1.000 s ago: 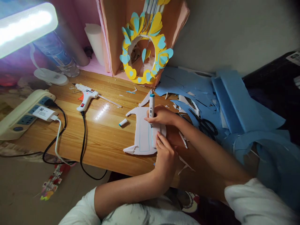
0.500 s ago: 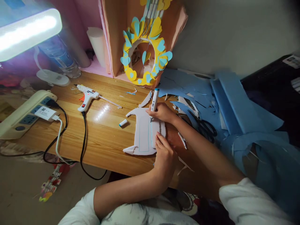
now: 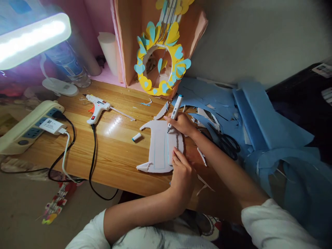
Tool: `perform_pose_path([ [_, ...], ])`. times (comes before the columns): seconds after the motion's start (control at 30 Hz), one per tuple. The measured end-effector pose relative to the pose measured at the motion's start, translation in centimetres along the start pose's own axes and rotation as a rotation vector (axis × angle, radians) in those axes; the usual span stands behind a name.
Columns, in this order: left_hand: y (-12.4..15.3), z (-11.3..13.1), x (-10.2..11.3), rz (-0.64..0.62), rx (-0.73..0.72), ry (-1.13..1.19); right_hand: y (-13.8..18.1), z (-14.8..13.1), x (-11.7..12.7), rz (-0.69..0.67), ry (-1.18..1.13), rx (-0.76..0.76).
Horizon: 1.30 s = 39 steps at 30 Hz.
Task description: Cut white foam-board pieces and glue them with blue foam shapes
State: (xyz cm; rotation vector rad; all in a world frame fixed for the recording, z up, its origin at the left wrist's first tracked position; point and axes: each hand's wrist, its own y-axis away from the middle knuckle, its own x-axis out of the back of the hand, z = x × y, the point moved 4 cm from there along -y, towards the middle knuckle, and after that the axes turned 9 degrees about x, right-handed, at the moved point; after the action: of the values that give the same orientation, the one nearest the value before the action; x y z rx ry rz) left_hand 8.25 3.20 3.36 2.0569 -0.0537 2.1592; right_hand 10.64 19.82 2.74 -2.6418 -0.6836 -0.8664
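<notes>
Marker (image 3: 176,106): clamped between thumb and fingers of the right hand (image 3: 182,123); tilted, tip down at the white sheet near the upper end of a light blue line.

White sheet (image 3: 159,140): cut piece with pointed corners, lying on the wooden table (image 3: 116,152) in front of the person; long light blue outline on its left part.

White strip (image 3: 173,141): narrow, on the right part of the sheet, the blue line along its left edge.

Left hand (image 3: 183,174): fingers together, tips resting on the lower end of the strip; thumb hidden, so cannot tell whether it grips.

Marker cap (image 3: 136,137): off the marker, on the table left of the sheet.

Glue gun (image 3: 97,109): on its side farther left, glue stick pointing toward the sheet.

Power strip (image 3: 28,129): left edge of table; white adapter (image 3: 52,126) and black plug fitted.

Flowered ring (image 3: 142,77): yellow and blue, standing behind the sheet.

Scissors (image 3: 228,145): black-handled, beyond the right forearm, beside blue sheets (image 3: 255,114).

Obstruction: right forearm crosses in front of part of the scissors; left hand covers the sheet's lower right corner.
</notes>
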Motion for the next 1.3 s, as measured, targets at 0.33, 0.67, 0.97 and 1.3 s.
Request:
perform_pose_path([
  [0.33,0.04,0.14,-0.02,-0.034,-0.002,-0.005,0.16,-0.49,-0.17,-0.045,0.005,0.015],
  [0.67,0.02,0.17,0.07,-0.025,-0.024,-0.074,0.27,-0.78,-0.56,-0.081,0.08,-0.001],
  [0.97,0.05,0.18,0.02,-0.024,-0.014,-0.058,0.1,-0.46,-0.52,-0.015,0.056,0.047],
  [1.3,-0.1,-0.02,0.11,-0.056,0.034,0.036,-0.13,-0.35,-0.27,0.086,0.008,0.068],
])
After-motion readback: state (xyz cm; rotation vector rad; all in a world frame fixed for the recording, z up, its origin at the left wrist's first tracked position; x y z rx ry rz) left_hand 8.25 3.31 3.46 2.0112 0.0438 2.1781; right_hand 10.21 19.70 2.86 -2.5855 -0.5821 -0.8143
